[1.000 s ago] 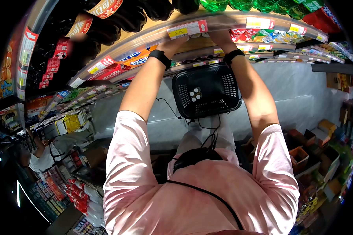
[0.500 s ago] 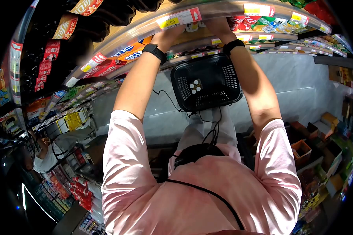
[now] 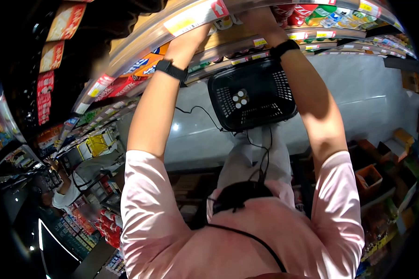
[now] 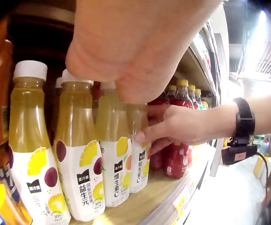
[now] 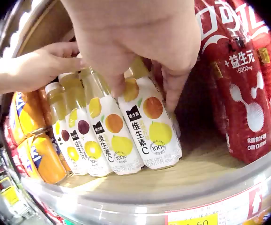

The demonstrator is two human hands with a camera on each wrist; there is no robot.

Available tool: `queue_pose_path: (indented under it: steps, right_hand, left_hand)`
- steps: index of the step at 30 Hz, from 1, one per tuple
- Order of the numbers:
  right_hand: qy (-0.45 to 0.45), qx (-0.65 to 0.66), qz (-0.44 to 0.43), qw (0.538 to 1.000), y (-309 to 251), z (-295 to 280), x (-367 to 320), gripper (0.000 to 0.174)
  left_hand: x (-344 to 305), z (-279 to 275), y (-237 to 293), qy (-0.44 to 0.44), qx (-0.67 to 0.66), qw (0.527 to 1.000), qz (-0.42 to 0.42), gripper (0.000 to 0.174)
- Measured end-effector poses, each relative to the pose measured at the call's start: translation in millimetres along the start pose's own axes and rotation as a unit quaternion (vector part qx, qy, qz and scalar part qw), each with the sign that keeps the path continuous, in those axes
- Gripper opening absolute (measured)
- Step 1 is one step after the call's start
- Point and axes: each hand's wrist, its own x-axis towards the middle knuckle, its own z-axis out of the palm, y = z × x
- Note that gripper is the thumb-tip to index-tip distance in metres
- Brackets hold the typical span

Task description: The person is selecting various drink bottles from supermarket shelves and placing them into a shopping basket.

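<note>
A row of juice bottles point(image 5: 121, 136) with white caps and fruit-printed labels stands on a shelf. At the right end, my right hand point(image 5: 135, 33) grips one vitamin C juice bottle point(image 5: 152, 124), with thumb and fingers on opposite sides of its upper part. My left hand point(image 4: 126, 47) reaches over the necks and caps of the neighbouring bottles; in the right wrist view its fingers come in from the left, close to the right hand. I cannot tell whether those fingers hold a cap. The leftmost juice bottle point(image 4: 32, 140) stands beside orange drinks, away from both hands.
Red soda bottles point(image 5: 241, 89) stand to the right on the same shelf, past a dark gap. A clear price rail point(image 3: 195, 18) edges the shelf above. The black basket point(image 3: 253, 116), with several white-capped items inside, stands on the floor below. Another person point(image 3: 67, 190) is at far left.
In the head view, the shelf rail has shifted up and left and the basket slightly right. Both hands stay in among the bottles, the left wrist now lower and further left in view.
</note>
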Motion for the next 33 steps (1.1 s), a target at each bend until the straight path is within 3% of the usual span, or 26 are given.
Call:
queue_pose_path:
  steps: [2, 3, 5, 6, 7, 9, 10, 11, 13, 14, 15, 16, 17, 18, 19, 20, 21, 22, 25, 26, 27, 29, 30, 31, 32, 33]
  right_hand:
    - [0.077, 0.074, -0.016, 0.994, -19, -16, 8, 0.038]
    - [0.091, 0.078, -0.01, 0.993, -30, -28, 9, 0.038]
    - [0.015, 0.119, 0.053, 0.991, -44, -38, 4, 0.03]
    - [-0.109, 0.018, 0.149, 0.983, -40, -24, 14, 0.028]
    - [-0.098, 0.026, 0.162, 0.982, -31, -9, 4, 0.028]
    - [0.01, 0.055, 0.172, 0.983, -22, 20, -21, 0.03]
    - [0.183, 0.315, 0.119, 0.924, -44, 5, -31, 0.039]
    - [0.198, 0.32, 0.123, 0.918, -37, 19, -37, 0.039]
    - [0.263, 0.196, 0.07, 0.942, -28, 50, -51, 0.05]
    - [0.244, 0.107, 0.004, 0.964, -33, 28, -54, 0.055]
    - [0.251, 0.112, 0.008, 0.962, -31, 37, -53, 0.055]
    - [0.214, 0.311, 0.018, 0.926, -29, 47, -53, 0.053]
    - [0.166, 0.496, 0.025, 0.852, -28, 53, -53, 0.05]
    - [0.121, 0.707, 0.058, 0.694, -37, 44, -53, 0.045]
    - [0.124, 0.706, 0.056, 0.695, -36, 39, -53, 0.045]
    - [0.158, 0.507, 0.037, 0.846, -32, 36, -54, 0.043]
    - [0.18, 0.276, 0.018, 0.944, -31, 31, -55, 0.042]
    - [0.211, 0.206, 0.011, 0.955, -36, 22, -53, 0.045]
    - [0.224, 0.216, 0.014, 0.95, -37, 17, -44, 0.049]
    - [0.207, 0.247, 0.091, 0.942, -40, 6, -47, 0.054]
    - [0.205, 0.247, 0.089, 0.943, -45, -2, -40, 0.054]
    - [0.198, 0.401, 0.142, 0.883, -54, -7, -25, 0.058]
    - [0.271, 0.177, 0.034, 0.945, -35, 18, -24, 0.063]
    - [0.271, 0.179, 0.034, 0.945, -39, 17, -18, 0.063]
    - [0.186, 0.41, 0.105, 0.887, -44, 17, -9, 0.063]
    - [0.09, 0.613, 0.169, 0.766, -49, 15, -4, 0.063]
  left_hand:
    - [7, -10, 8, -0.01, -0.015, 1.0, -0.011, 0.031]
    - [11, -12, 11, -0.009, -0.018, 1.0, -0.01, 0.032]
    - [15, -12, 16, -0.01, -0.021, 1.0, -0.011, 0.033]
    - [17, -12, 18, -0.013, -0.022, 1.0, -0.013, 0.034]
    - [19, -11, 16, -0.017, -0.022, 0.999, -0.019, 0.035]
    - [23, -12, 8, -0.032, 0.0, 0.999, -0.038, 0.037]
    - [21, -7, -17, -0.036, 0.101, 0.993, 0.053, 0.039]
    - [21, -9, -57, -0.037, 0.202, 0.968, 0.145, 0.042]
    - [47, -4, -137, 0.012, 0.337, 0.941, 0.019, 0.044]
    - [46, -15, -115, 0.056, 0.225, 0.972, 0.038, 0.046]
    - [53, -20, -80, 0.096, 0.125, 0.987, -0.039, 0.048]
    - [60, -26, -42, 0.085, 0.152, 0.981, -0.084, 0.051]
    - [65, -28, -20, 0.074, 0.176, 0.973, -0.131, 0.053]
    - [72, -30, -67, 0.097, 0.15, 0.984, 0.016, 0.048]
    - [72, -32, -83, 0.101, 0.147, 0.983, 0.031, 0.047]
    - [68, -33, -76, 0.098, 0.146, 0.984, 0.013, 0.047]
    - [59, -32, -69, 0.091, 0.144, 0.985, -0.006, 0.047]
    - [54, -29, -61, 0.088, 0.136, 0.987, -0.013, 0.047]
    - [44, -20, -40, 0.079, 0.122, 0.989, -0.024, 0.046]
    - [45, -16, -36, 0.076, 0.116, 0.99, -0.027, 0.046]
    - [46, -11, -34, 0.075, 0.112, 0.99, -0.03, 0.045]
    - [47, -8, -32, 0.071, 0.111, 0.991, -0.034, 0.045]
    - [49, -7, -34, 0.071, 0.112, 0.991, -0.037, 0.045]
    - [54, -5, -37, 0.07, 0.116, 0.99, -0.039, 0.044]
    - [60, -2, -42, 0.072, 0.12, 0.989, -0.043, 0.044]
    - [66, 0, -49, 0.074, 0.127, 0.988, -0.045, 0.044]
